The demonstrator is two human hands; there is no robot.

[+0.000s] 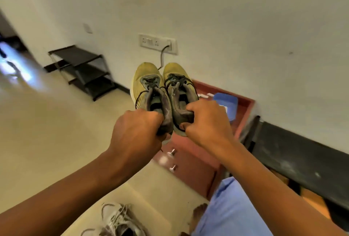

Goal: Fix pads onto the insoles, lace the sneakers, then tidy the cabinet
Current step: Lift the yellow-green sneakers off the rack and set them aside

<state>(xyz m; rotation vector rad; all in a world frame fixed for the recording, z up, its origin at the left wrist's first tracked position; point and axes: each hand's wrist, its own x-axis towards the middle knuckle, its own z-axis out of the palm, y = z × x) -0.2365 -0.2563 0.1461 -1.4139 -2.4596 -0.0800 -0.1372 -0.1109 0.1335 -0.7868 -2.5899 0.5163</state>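
I hold a pair of yellow-green sneakers with grey collars and dark laces side by side in the air, toes pointing away. My left hand (138,129) grips the heel of the left sneaker (146,84). My right hand (206,122) grips the heel of the right sneaker (176,82). Both are laced. Below them stands a reddish-brown cabinet (196,152) with metal knobs. On its top lies a blue box (226,103).
A black shoe rack (83,67) stands by the wall at the left. A white sneaker (120,220) with loose laces lies on the floor below my arms. A dark bench (302,156) runs along the right wall. A wall socket (158,43) has a cable plugged in.
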